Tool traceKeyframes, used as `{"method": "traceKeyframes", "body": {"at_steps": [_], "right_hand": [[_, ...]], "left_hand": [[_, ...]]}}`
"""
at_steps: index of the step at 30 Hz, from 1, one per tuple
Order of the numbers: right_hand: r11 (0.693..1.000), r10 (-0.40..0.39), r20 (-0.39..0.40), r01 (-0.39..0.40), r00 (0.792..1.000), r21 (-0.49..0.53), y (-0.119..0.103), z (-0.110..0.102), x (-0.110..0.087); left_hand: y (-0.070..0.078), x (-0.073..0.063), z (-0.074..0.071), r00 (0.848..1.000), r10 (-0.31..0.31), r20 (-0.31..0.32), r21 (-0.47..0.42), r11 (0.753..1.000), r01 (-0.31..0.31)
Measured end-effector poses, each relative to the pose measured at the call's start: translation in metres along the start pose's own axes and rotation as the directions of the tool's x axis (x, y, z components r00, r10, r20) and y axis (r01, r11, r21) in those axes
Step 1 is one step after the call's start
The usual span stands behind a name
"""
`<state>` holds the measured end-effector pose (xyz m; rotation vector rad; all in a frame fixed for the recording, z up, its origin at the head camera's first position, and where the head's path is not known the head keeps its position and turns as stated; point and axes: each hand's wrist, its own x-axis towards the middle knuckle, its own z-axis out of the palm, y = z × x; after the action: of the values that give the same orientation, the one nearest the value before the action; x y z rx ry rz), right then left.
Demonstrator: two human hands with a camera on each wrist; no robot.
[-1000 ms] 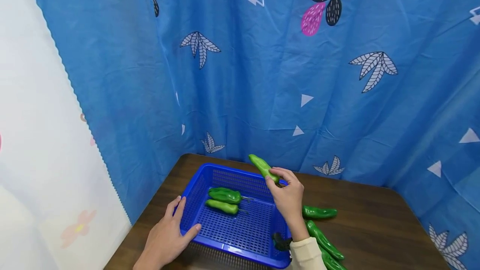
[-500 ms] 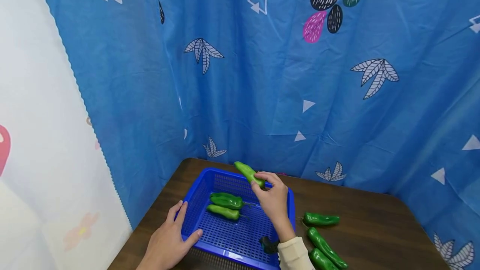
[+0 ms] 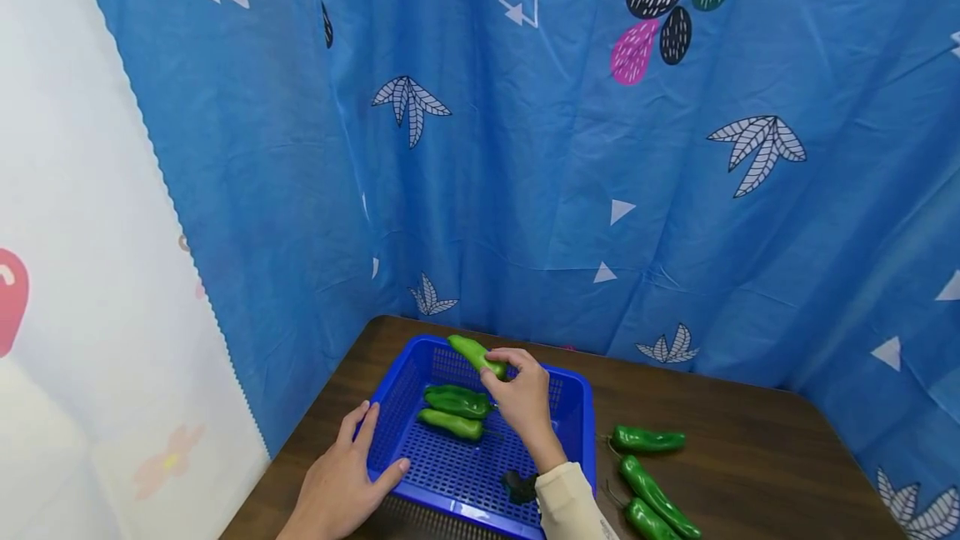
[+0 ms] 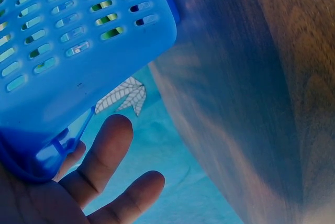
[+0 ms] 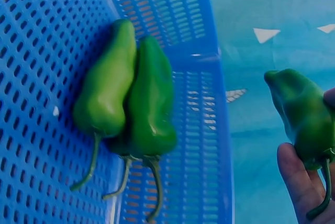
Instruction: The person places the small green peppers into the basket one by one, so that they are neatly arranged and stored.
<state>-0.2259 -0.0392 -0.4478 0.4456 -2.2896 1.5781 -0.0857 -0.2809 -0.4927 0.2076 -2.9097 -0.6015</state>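
Green pepper (image 3: pixel 467 347): held up in the air, overlapping the 12 o'clock rim of the blue basket (image 3: pixel 461 463) in the head view; tip aimed at about 10 o'clock, stem showing at the hand end in the right wrist view.
Right hand (image 3: pixel 522 397): at about 1 o'clock of the basket's middle — thumb and fingertips pinched the pepper near its stem end; cream sleeve (image 3: pixel 573 502) trailed off toward 5 o'clock.
Left hand (image 3: pixel 339 473): at 8 o'clock of the basket, touching its rim at the corner — fingers spread and fairly straight, not clenched; thumb lay out toward the near rim.
Basket contents: lighter pepper (image 3: pixel 452 423) and darker pepper (image 3: pixel 457 400) lay side by side toward 10 o'clock, tips at 9, stems at 3, darker one on the far side. Right wrist view showed a further stem (image 5: pixel 120 179) between theirs, its pepper mostly hidden.
Table peppers: one crosswise pepper (image 3: pixel 648 440) at 3 o'clock of the basket; long pepper (image 3: pixel 656 494) and lower pepper (image 3: pixel 647 517) close together at 4 o'clock, the last cut by the frame edge.
Backdrop: brown table (image 3: pixel 757 461), patterned blue curtain (image 3: pixel 525 190) at 12 o'clock, white cloth (image 3: pixel 82 215) at 10.
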Motion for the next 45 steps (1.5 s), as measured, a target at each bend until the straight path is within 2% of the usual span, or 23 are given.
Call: {"method": "traceKeyframes", "body": {"at_steps": [4, 10, 16, 25, 39, 45], "right_hand": [[1.000, -0.012, 0.031, 0.013, 0.999, -0.024, 0.003, 0.007, -0.001], [0.998, 0.009, 0.103, -0.002, 0.995, -0.068, 0.009, 0.013, -0.005], [0.990, 0.030, 0.135, -0.011, 0.990, -0.137, 0.017, 0.017, -0.005], [0.983, 0.072, 0.216, -0.032, 0.974, -0.184, 0.028, 0.020, -0.005], [0.959, 0.032, 0.275, 0.047, 0.961, -0.279, 0.040, 0.023, -0.004], [0.960, 0.019, 0.334, 0.076, 0.942, -0.269, 0.045, 0.026, -0.003]], "left_hand": [[0.002, 0.000, 0.001, 1.000, 0.002, 0.005, -0.002, 1.000, -0.002], [0.005, -0.001, 0.002, 1.000, 0.001, 0.008, 0.000, 1.000, -0.001], [0.004, 0.000, 0.002, 1.000, -0.006, 0.016, -0.002, 1.000, 0.006], [0.004, 0.000, 0.002, 1.000, -0.018, 0.025, 0.005, 1.000, 0.018], [0.004, 0.000, 0.001, 1.000, -0.013, 0.017, 0.019, 1.000, 0.013], [0.004, 0.001, 0.001, 1.000, -0.009, 0.002, 0.035, 0.999, 0.009]]}}
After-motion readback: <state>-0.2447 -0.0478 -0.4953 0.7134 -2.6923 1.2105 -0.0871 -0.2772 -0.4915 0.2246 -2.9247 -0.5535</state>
